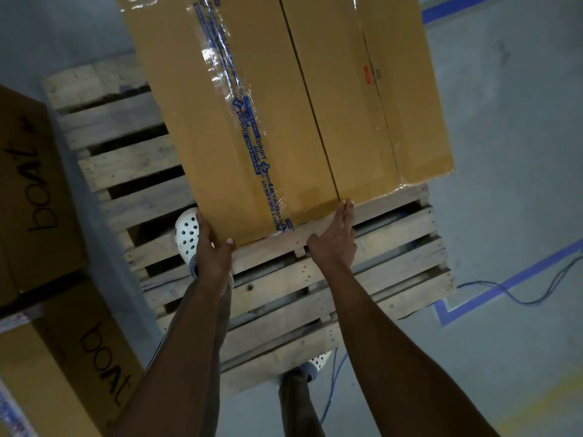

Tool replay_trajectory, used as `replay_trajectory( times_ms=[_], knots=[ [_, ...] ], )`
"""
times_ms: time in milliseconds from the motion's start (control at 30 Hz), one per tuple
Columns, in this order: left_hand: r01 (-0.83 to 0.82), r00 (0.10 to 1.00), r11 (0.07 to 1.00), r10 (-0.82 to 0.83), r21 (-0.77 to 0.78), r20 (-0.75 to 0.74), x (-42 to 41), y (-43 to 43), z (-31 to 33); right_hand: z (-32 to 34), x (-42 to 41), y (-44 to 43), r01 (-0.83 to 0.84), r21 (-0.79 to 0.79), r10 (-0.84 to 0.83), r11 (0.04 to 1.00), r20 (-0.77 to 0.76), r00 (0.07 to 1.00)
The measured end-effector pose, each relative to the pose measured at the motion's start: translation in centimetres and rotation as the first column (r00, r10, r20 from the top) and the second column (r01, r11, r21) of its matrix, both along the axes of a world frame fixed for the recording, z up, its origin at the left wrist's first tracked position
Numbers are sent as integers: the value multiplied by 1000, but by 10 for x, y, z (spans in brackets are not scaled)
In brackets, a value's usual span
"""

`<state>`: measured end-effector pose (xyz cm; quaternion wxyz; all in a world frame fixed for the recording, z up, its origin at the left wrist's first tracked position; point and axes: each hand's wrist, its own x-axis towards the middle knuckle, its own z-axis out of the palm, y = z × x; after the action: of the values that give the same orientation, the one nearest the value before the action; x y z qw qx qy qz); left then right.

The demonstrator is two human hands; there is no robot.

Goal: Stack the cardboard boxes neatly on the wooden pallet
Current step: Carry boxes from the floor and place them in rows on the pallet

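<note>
Head view: clog (187, 230) beside box (268, 105) on pallet (394, 234)

wooden pallet (394, 247) on grey floor (504, 121); taped cardboard box (252, 89) lies on its slats
</note>
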<state>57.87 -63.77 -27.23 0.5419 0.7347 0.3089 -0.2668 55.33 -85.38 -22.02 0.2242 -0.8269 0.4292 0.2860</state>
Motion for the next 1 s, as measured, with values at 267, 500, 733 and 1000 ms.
replay_trajectory(
  times_ms=[267, 500, 733, 1000],
  knots=[
    [-122, 993, 989, 120, -85, -21, -1, 3, -3, 5, 4, -8, -116, -11, 114, 993, -102, 988],
    [-85, 995, 991, 78, -105, -64, 4, 4, -1, 12, 9, -15, -125, 1, 124, 992, -126, 984],
    [77, 995, 993, -82, -93, -48, 12, 7, 14, 8, 3, -12, -113, 61, 120, 992, -116, 986],
    [261, 962, 962, -266, -85, -63, -19, 14, 65, 43, -25, 7, -127, 169, 126, 977, 12, 992]
  ],
)
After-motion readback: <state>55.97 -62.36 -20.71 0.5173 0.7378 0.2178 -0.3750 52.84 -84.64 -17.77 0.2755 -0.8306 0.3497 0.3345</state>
